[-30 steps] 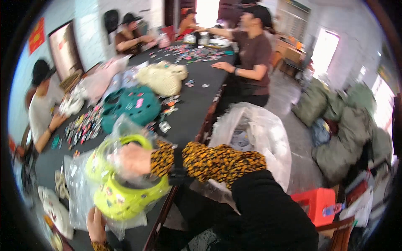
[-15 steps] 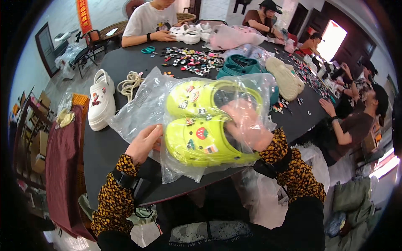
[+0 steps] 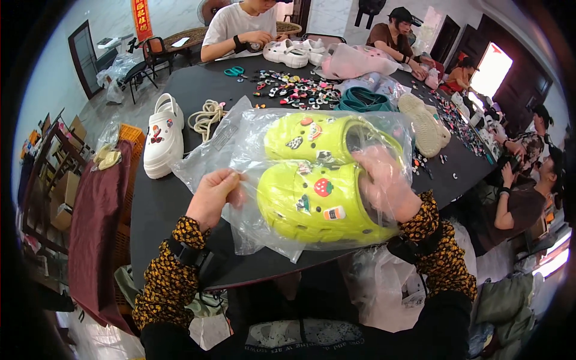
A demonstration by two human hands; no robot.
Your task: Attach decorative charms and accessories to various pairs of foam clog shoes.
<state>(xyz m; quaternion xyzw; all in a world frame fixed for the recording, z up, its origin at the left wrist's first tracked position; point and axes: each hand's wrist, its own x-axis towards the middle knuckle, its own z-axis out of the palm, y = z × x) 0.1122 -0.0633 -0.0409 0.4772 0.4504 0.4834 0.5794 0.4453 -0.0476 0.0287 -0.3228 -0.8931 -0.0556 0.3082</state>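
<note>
A pair of lime-green clogs [image 3: 288, 198] with small charms, one a strawberry, lies side by side inside a clear plastic bag [image 3: 240, 129]. My right hand [image 3: 384, 180] is inside the bag, its fingers reaching into the heel openings and gripping the clogs; the fingertips are hidden in the shoes. With thumb and fingers closed, my left hand [image 3: 215, 195] pinches the bag's film beside the toes. A white clog [image 3: 163, 141] with charms stands at the left, next to a coil of cream cord [image 3: 208, 119].
Loose charms [image 3: 294, 87] are scattered over the dark table [image 3: 159, 225]. Beyond the bag lie teal straps [image 3: 364, 99], a cream clog [image 3: 423, 126] and a pink bag [image 3: 360, 62]. Teal scissors [image 3: 234, 71] lie farther back. Co-workers sit at the far and right sides; one is beside white clogs [image 3: 287, 53].
The clogs have shifted right in the view with my right hand, and the toes sit a little farther from my left hand. The far person's hands have left the white clogs.
</note>
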